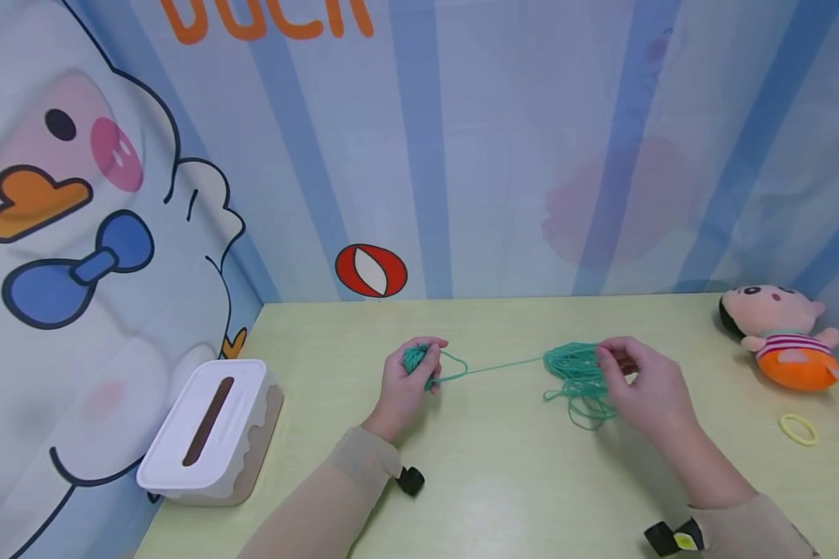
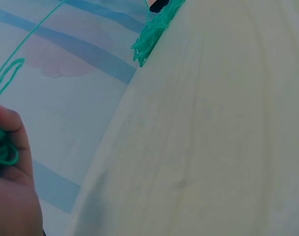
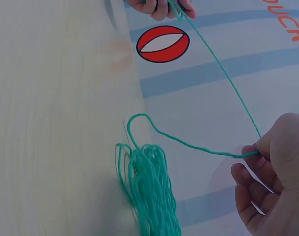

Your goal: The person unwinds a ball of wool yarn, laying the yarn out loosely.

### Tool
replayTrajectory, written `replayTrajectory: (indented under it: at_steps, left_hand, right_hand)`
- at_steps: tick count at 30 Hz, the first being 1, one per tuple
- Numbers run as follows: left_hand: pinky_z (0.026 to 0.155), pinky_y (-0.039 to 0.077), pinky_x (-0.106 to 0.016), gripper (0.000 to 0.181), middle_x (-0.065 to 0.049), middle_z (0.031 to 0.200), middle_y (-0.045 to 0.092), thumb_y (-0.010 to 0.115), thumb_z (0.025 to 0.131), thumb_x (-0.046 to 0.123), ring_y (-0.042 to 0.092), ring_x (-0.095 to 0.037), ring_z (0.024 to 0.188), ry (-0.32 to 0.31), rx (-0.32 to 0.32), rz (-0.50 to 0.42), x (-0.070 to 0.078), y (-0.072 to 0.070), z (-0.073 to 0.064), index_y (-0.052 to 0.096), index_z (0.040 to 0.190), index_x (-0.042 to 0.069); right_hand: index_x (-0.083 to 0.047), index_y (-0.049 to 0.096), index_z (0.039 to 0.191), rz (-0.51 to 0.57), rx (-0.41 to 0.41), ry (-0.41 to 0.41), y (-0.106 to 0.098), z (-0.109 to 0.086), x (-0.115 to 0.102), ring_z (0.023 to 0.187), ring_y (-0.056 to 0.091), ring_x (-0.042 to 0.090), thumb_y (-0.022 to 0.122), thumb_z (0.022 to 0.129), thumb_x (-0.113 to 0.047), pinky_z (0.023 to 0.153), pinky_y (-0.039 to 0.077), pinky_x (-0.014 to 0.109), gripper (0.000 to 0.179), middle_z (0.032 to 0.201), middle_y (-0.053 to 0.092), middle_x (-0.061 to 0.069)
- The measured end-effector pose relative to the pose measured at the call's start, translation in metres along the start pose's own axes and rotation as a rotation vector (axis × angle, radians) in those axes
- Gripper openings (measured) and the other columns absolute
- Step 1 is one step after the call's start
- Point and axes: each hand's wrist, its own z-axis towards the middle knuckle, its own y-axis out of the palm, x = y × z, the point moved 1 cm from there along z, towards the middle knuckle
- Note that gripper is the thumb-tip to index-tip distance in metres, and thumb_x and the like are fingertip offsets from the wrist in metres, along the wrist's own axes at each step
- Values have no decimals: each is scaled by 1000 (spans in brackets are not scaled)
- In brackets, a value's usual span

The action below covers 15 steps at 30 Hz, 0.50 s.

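My left hand (image 1: 404, 384) grips a small wound ball of green yarn (image 1: 415, 359), with a loop of strand hanging out beside the thumb. From there a single strand runs across to my right hand (image 1: 646, 384), stretched fairly straight. In the right wrist view the thumb and forefinger of that hand pinch the green strand (image 3: 203, 149). Below it, a loose bundle of green yarn (image 1: 576, 373) lies on the table, its loops spilling toward the front. The right wrist view shows the strand curving from the pinch down into the bundle (image 3: 152, 191).
On the left stands a white tissue box (image 1: 245, 419) with a dark slot. A doll (image 1: 797, 365) in orange shorts lies at the back right of the table (image 1: 489, 481), with a yellow ring (image 1: 798, 429) in front of it. A printed curtain (image 1: 489, 155) hangs behind.
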Motion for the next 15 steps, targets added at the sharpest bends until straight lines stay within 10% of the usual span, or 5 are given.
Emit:
replayTrajectory:
  at_steps: [15]
  left_hand:
    - [62,54,-21,21,1,116,78,75,106,20,60,-13,63,17,17,38,0,0,-1,60,96,10]
  right_hand:
    - [-3,74,123,-90,-104,109,-12,-8,36,86,67,22,63,112,-23,67,52,22,25,104,80,14]
